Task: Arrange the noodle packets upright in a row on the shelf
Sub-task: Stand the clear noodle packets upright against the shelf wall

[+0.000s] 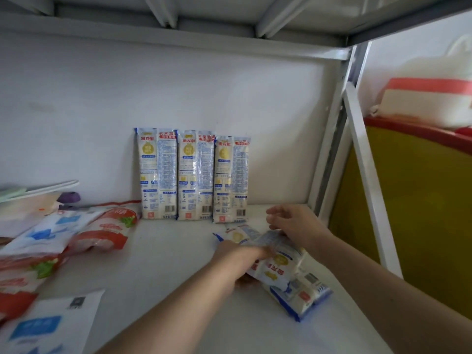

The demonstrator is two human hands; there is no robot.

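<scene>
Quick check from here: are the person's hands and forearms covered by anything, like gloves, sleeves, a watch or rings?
No. The left hand and right hand are ungloved, and both forearms are bare to the frame edge, with no sleeve in view. No watch, band or ring shows, though the left hand is motion-blurred.

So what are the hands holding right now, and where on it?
A noodle packet lying flat on the shelf: the left hand grips its left edge, the right hand rests on its far end.

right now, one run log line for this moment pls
stage: picking next packet | upright: three noodle packets against back wall | left hand grips lying packet | right hand on it | more packets underneath
</scene>
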